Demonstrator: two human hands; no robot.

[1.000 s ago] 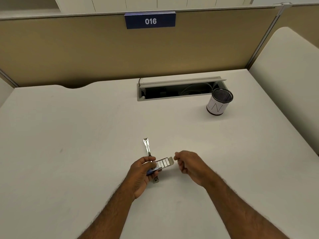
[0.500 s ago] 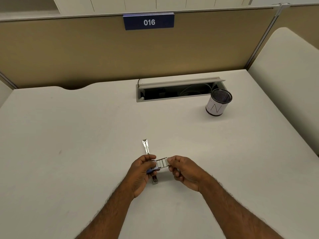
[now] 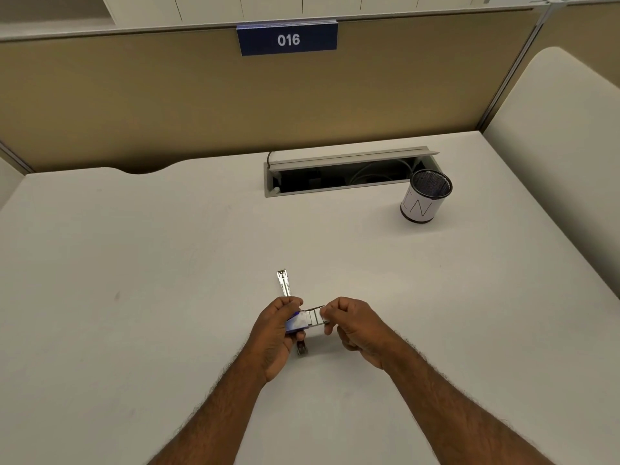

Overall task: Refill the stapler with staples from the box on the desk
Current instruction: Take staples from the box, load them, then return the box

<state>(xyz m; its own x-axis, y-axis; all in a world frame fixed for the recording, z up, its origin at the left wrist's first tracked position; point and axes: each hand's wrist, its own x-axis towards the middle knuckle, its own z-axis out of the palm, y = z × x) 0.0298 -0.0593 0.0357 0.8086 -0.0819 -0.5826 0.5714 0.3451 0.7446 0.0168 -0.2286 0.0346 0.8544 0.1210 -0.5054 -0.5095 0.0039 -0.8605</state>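
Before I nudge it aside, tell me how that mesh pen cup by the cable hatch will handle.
The mesh cup looks empty, so it is probably light and would slide easily on the smooth desk. It stands taller than its base is wide, so a push near the rim may tip it. Once on its side, its round wall would likely roll.

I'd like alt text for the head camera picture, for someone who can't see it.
Over a white desk, a left hand holds a small blue-and-white staple box while the right hand pinches its inner tray. A silver stapler lies open beneath; a black mesh cup stands far right.
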